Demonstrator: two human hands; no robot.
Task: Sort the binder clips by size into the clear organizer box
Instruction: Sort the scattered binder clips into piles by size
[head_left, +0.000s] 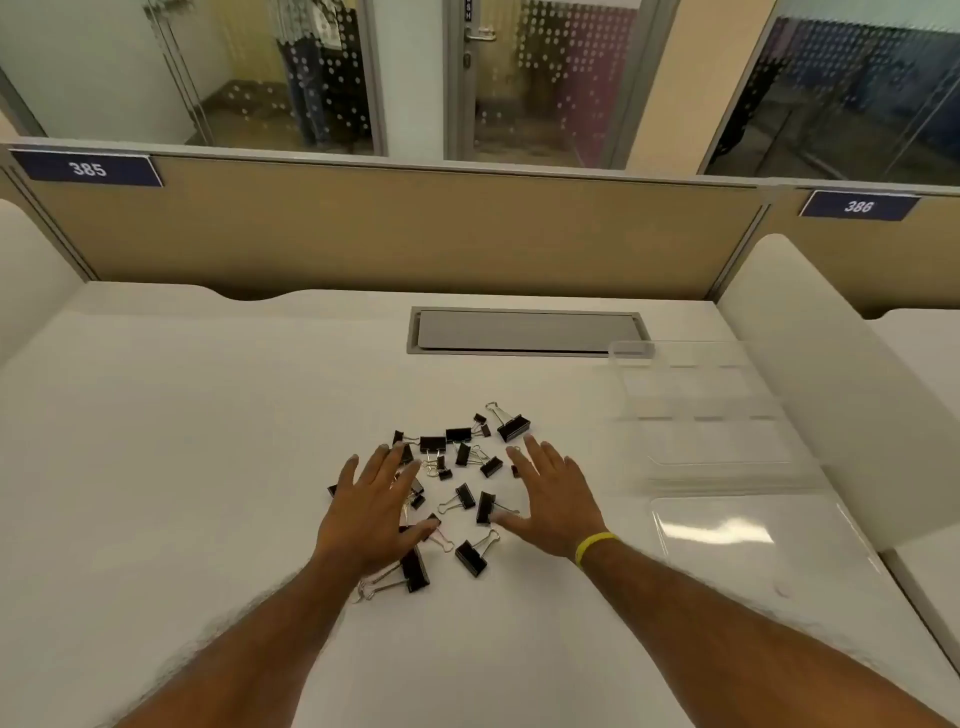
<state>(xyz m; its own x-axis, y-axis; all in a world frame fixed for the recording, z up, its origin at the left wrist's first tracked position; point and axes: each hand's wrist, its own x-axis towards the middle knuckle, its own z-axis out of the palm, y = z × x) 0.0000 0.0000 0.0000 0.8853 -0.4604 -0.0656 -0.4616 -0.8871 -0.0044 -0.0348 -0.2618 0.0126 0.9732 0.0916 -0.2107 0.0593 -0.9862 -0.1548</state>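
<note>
Several black binder clips of different sizes lie scattered in the middle of the white desk. My left hand hovers flat over the left side of the pile, fingers spread, hiding a few clips. My right hand, with a yellow wristband, is spread over the right side. Neither hand holds anything. A large clip lies at the far edge of the pile, another large one under my left wrist. The clear organizer box with its compartments stands to the right, apart from the clips.
The box's clear lid lies flat in front of the box at the right. A grey cable hatch is set into the desk behind the pile. Tan partition panels and white side dividers border the desk.
</note>
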